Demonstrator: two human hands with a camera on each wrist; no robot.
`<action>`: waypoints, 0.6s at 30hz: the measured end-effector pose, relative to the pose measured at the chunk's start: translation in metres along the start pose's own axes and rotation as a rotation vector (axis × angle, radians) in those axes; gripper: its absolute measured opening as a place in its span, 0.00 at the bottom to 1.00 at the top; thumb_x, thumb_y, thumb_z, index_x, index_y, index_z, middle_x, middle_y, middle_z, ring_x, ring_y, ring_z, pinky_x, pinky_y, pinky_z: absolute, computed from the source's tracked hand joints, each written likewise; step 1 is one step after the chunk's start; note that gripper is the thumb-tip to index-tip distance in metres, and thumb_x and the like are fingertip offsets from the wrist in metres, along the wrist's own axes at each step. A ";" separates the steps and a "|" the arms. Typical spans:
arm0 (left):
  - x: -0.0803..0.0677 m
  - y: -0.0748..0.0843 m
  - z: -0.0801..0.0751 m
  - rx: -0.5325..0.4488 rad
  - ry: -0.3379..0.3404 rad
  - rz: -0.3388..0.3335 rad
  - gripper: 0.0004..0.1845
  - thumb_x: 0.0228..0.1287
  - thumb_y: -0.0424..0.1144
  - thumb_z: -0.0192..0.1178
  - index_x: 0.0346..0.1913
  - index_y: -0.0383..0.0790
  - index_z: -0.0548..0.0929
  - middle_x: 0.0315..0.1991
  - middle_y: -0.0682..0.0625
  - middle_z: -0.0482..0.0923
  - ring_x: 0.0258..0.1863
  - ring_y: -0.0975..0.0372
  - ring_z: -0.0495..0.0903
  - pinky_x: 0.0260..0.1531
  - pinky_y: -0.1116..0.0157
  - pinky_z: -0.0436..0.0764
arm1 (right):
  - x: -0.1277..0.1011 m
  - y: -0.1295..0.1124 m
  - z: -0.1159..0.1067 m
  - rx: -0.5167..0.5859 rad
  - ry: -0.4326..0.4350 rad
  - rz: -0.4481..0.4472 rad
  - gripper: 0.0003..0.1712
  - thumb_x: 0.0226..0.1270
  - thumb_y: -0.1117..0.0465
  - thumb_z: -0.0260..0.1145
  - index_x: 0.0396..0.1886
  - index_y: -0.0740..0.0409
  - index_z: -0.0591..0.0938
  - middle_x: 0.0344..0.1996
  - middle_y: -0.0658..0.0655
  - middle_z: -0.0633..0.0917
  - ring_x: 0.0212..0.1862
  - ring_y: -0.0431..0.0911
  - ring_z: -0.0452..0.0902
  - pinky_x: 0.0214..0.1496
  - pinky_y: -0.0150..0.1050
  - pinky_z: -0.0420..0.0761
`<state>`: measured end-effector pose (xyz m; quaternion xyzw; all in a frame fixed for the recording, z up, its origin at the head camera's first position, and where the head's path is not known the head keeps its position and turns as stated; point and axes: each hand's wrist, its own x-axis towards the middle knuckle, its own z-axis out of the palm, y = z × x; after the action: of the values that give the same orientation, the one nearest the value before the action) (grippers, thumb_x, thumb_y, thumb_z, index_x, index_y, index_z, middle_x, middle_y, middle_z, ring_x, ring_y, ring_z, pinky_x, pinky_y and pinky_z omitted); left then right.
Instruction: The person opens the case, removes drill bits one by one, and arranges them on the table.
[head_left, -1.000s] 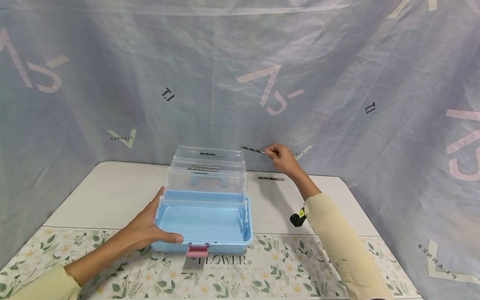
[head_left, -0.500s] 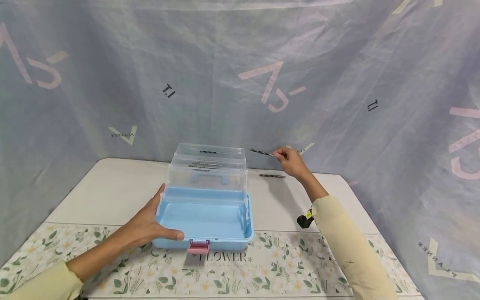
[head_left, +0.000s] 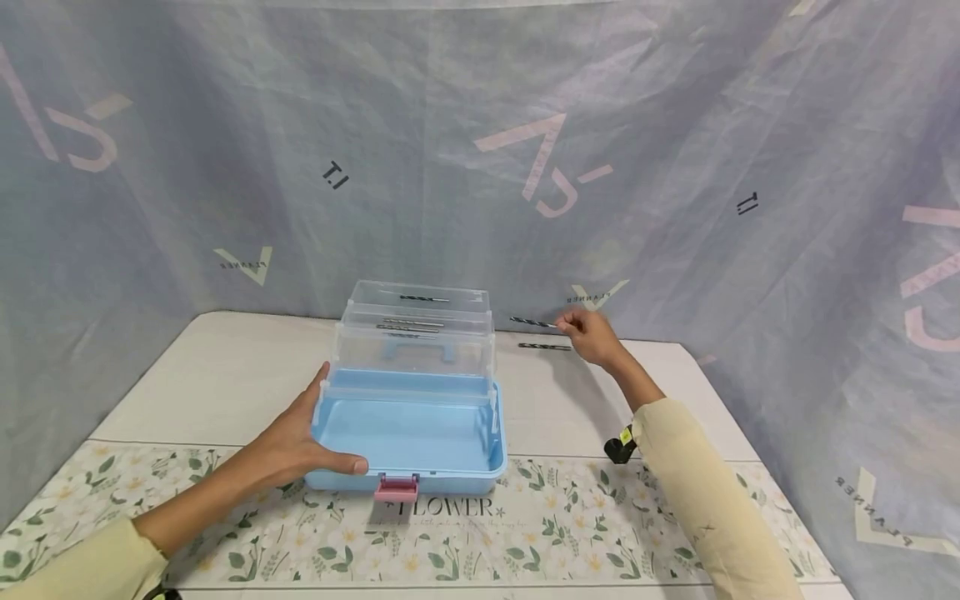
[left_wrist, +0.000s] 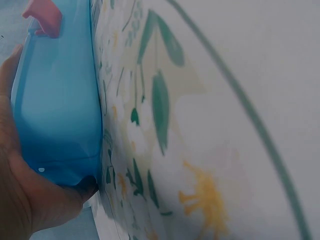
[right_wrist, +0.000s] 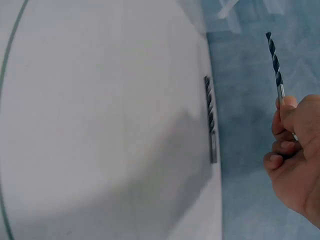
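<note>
A light blue toolbox (head_left: 408, 433) stands open on the table, with clear fold-out trays (head_left: 416, 333) raised behind its base. Several drill bits (head_left: 408, 325) lie in the trays. My left hand (head_left: 300, 450) grips the box's front left corner (left_wrist: 55, 125), thumb over the rim. My right hand (head_left: 592, 336) pinches a dark twist drill bit (head_left: 534, 322) by its shank (right_wrist: 275, 65), held in the air to the right of the trays. Another drill bit (head_left: 543, 346) lies on the table just below it (right_wrist: 210, 117).
A white table (head_left: 202, 383) with a floral runner (head_left: 525, 533) along its front edge. Grey printed cloth (head_left: 480, 150) hangs close behind and on both sides. A pink latch (head_left: 396, 488) sits at the box front. A small black camera (head_left: 618, 446) hangs at my right wrist.
My right hand has carried the drill bit down and to the right, away from the top tray and closer to the bit on the table. The left hand has kept its grip.
</note>
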<state>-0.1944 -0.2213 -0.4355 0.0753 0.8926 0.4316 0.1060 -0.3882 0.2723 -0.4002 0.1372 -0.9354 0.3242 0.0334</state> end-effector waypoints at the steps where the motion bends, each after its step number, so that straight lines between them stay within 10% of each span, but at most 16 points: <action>1: 0.000 0.000 0.000 -0.001 -0.001 -0.002 0.93 0.47 0.60 0.92 0.92 0.57 0.20 0.92 0.24 0.34 0.87 0.20 0.45 0.73 0.18 0.68 | -0.001 0.004 0.001 -0.002 -0.006 -0.007 0.19 0.94 0.60 0.57 0.62 0.71 0.87 0.55 0.73 0.89 0.54 0.60 0.85 0.57 0.53 0.82; 18: 0.001 -0.006 0.002 -0.020 -0.014 -0.033 0.93 0.47 0.59 0.93 0.92 0.58 0.20 0.92 0.24 0.31 0.88 0.20 0.43 0.73 0.18 0.67 | -0.010 0.059 0.024 -0.003 -0.090 0.007 0.14 0.91 0.63 0.62 0.54 0.72 0.88 0.50 0.69 0.90 0.45 0.49 0.79 0.52 0.43 0.77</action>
<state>-0.1949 -0.2227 -0.4414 0.0626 0.8886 0.4381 0.1201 -0.3945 0.3039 -0.4561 0.1480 -0.9369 0.3166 -0.0096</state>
